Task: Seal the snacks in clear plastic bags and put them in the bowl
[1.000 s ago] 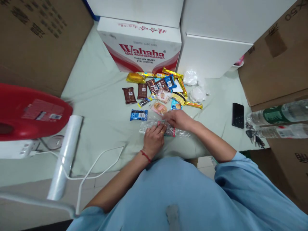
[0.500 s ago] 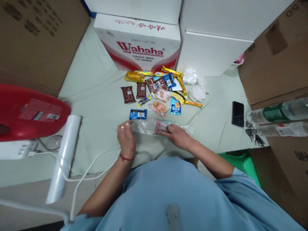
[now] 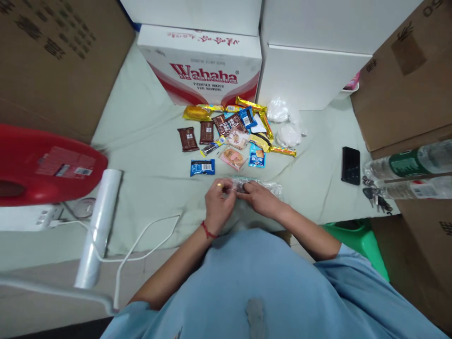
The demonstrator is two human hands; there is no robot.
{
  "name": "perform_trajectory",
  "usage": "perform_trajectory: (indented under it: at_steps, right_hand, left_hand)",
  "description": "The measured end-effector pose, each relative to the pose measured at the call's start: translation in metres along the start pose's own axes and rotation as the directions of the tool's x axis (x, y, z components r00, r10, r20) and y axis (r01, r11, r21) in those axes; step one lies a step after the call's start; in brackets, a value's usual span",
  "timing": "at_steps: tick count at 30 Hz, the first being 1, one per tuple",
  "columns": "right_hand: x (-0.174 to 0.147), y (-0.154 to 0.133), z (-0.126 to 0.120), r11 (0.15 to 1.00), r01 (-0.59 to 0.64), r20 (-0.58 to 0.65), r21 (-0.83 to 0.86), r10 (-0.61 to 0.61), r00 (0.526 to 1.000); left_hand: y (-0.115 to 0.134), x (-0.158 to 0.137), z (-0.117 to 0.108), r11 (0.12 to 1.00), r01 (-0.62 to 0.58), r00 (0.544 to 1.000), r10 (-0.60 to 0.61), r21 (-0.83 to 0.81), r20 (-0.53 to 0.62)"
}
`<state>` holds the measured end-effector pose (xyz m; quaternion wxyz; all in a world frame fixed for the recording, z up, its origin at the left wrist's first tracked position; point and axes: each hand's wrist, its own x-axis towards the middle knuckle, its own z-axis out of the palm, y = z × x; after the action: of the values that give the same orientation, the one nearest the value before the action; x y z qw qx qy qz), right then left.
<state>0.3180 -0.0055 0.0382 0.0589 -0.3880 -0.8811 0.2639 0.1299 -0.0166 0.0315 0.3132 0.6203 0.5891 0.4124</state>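
Note:
In the head view, clear plastic film [image 3: 273, 188] lies across the table's front, around a small dark snack packet [image 3: 240, 187] that is mostly covered by fingers. My left hand [image 3: 219, 203] is closed at the packet's left end, pinching the film. On the packet's right part, the fingers of my right hand [image 3: 263, 200] are bent and press it in the film. Just beyond my hands lie a blue snack packet [image 3: 202, 167], a round cookie in a clear wrapper [image 3: 232, 157] and a light-blue pouch [image 3: 256, 156].
Brown packets [image 3: 188, 139] and yellow-wrapped bars [image 3: 282, 151] lie before a Wahaba carton [image 3: 205, 70]. Crumpled clear film [image 3: 287, 135] sits right of them. A film roll [image 3: 99, 226] and white cable [image 3: 141, 235] are left; a phone [image 3: 351, 165], keys [image 3: 376, 198] and bottles [image 3: 406, 165] are right.
My left hand has moved right, folding the film's left end over to the packet beside my right hand. My right hand stays in about the same place.

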Motion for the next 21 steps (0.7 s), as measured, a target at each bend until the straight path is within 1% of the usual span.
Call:
perform_trajectory:
  at_steps: [2, 4, 5, 6, 7, 8, 9, 10, 11, 12, 13, 15, 18, 21]
  right_hand:
    - [-0.006, 0.001, 0.001, 0.998, 0.017, -0.069, 0.066, -0.012, 0.998]
    - [-0.016, 0.005, -0.002, 0.983, 0.093, -0.114, 0.156, -0.075, 0.991]
    - [-0.022, 0.008, -0.004, 0.969, 0.134, -0.132, 0.209, -0.108, 0.985]
    - [-0.029, 0.011, -0.007, 0.956, 0.149, -0.167, 0.254, -0.108, 0.98]
    - [-0.036, 0.015, -0.009, 0.952, 0.119, -0.227, 0.281, -0.055, 0.972]
    - [-0.042, 0.019, -0.01, 0.959, 0.036, -0.304, 0.282, 0.053, 0.951]
    - [-0.048, 0.022, -0.011, 0.96, -0.096, -0.382, 0.263, 0.195, 0.903]
    - [-0.053, 0.025, -0.011, 0.941, -0.249, -0.448, 0.231, 0.33, 0.831]
    - [-0.058, 0.027, -0.011, 0.903, -0.386, -0.483, 0.191, 0.428, 0.764]
    - [-0.062, 0.029, -0.01, 0.864, -0.482, -0.479, 0.147, 0.488, 0.73]
    - [-0.066, 0.029, -0.01, 0.838, -0.535, -0.444, 0.109, 0.523, 0.728]
    - [-0.07, 0.028, -0.012, 0.824, -0.559, -0.362, 0.09, 0.55, 0.753]
    - [-0.063, 0.017, -0.025, 0.833, -0.531, -0.3, 0.154, 0.551, 0.778]
    - [-0.034, -0.003, -0.04, 0.873, -0.449, -0.283, 0.19, 0.487, 0.826]
  left_hand:
    - [0.008, -0.007, 0.009, 0.985, -0.132, 0.983, 0.115, 0.112, 0.145]
    - [0.012, -0.014, 0.015, 0.937, -0.253, 0.946, 0.187, 0.242, 0.265]
    - [0.012, -0.018, 0.017, 0.904, -0.299, 0.929, 0.203, 0.305, 0.309]
    - [0.012, -0.021, 0.018, 0.871, -0.335, 0.916, 0.211, 0.359, 0.343]
    - [0.012, -0.023, 0.019, 0.841, -0.361, 0.905, 0.213, 0.402, 0.367]
    - [0.011, -0.025, 0.019, 0.814, -0.382, 0.898, 0.215, 0.438, 0.384]
    - [0.01, -0.026, 0.019, 0.789, -0.401, 0.891, 0.219, 0.465, 0.398]
    - [0.009, -0.026, 0.018, 0.768, -0.419, 0.884, 0.223, 0.485, 0.411]
    - [0.008, -0.025, 0.018, 0.75, -0.434, 0.878, 0.227, 0.5, 0.422]
    - [0.007, -0.025, 0.018, 0.736, -0.448, 0.871, 0.231, 0.508, 0.434]
    - [0.006, -0.024, 0.018, 0.726, -0.458, 0.866, 0.233, 0.513, 0.442]
    - [0.004, -0.022, 0.017, 0.72, -0.469, 0.859, 0.239, 0.512, 0.452]
    - [0.001, -0.023, 0.017, 0.73, -0.465, 0.865, 0.252, 0.501, 0.435]
    - [0.0, -0.025, 0.018, 0.732, -0.428, 0.894, 0.257, 0.529, 0.367]
